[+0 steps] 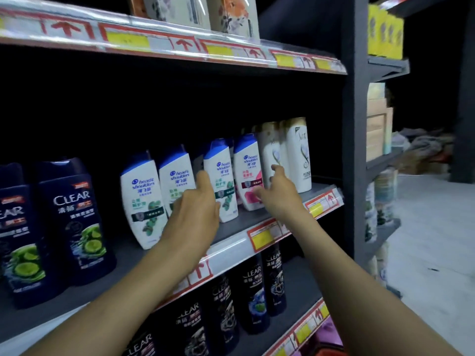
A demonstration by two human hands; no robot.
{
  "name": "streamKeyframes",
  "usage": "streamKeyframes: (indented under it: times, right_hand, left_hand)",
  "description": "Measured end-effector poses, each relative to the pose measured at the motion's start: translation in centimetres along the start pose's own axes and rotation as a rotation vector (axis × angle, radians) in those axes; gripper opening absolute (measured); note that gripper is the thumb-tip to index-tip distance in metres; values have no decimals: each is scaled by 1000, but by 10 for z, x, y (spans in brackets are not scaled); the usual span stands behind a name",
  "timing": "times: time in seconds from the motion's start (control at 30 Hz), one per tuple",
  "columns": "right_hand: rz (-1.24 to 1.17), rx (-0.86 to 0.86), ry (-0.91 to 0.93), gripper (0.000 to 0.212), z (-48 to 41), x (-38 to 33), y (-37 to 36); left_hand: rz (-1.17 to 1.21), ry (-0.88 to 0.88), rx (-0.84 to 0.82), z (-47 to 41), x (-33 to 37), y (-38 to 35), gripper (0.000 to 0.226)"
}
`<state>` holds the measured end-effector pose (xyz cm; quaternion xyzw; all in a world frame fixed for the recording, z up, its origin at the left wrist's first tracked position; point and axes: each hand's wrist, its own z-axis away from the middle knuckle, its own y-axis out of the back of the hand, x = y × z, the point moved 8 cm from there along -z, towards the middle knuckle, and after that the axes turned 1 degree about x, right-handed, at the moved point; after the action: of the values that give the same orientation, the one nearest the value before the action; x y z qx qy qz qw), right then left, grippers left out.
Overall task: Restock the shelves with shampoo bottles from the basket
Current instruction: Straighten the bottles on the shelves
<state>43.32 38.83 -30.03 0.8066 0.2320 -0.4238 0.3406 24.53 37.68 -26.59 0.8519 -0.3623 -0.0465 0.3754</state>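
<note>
Head view: the middle shelf (231,233) carries dark Clear bottles (77,227) at the left, four white Head & Shoulders bottles (140,199) in the centre and tall white bottles (299,155) at the right; the left hand (198,209) reaches between the second and third Head & Shoulders bottles, fingers open, gripping nothing; the right hand (280,191) has its fingers spread loose against the pink-labelled bottle (248,173); black Clear bottles (253,296) fill the lower shelf (295,286); no basket shows.

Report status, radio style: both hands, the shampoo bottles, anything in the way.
Left hand open, at a green-label bottle. Right hand open, fingers by the pink-label bottle. Neither grips. Middle shelf reach clear; basket unseen.
</note>
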Motion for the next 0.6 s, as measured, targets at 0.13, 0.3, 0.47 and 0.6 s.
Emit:
streamKeyframes:
  times: [0.13,0.3,0.47,0.6]
  right_hand:
    - [122,-77,54,49,-12,1,-9]
    - [308,-77,82,41,-12,4,-14]
    - [331,-76,108,41,-12,5,-14]
    - [267,-114,125,46,-8,4,-13]
  left_hand:
    - [-13,-16,0,-9,4,-9,27]
    - [-22,2,-8,-15,1,-19,28]
    - [23,30,-8,-19,-6,-25,23]
    - [-4,25,16,-17,-6,-21,22]
